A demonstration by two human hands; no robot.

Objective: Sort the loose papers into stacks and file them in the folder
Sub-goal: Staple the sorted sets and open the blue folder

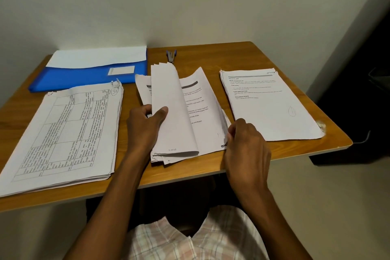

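Centrally on the wooden bench (249, 53), a middle stack of printed papers (202, 112) is shown, taken as the landmark. Several of its upper sheets (168, 99) are lifted and curled leftward, gripped between thumb and fingers of the left hand (145, 124). Its near right corner is pinched by the curled fingers of the right hand (244, 143). Left of it, a thick stack topped by a table-printed sheet (65, 131) is laid. Right of it, a thinner stack (272, 103) is laid. Behind and left, a blue folder (88, 76) is placed; directly behind, a small stapler (171, 55).
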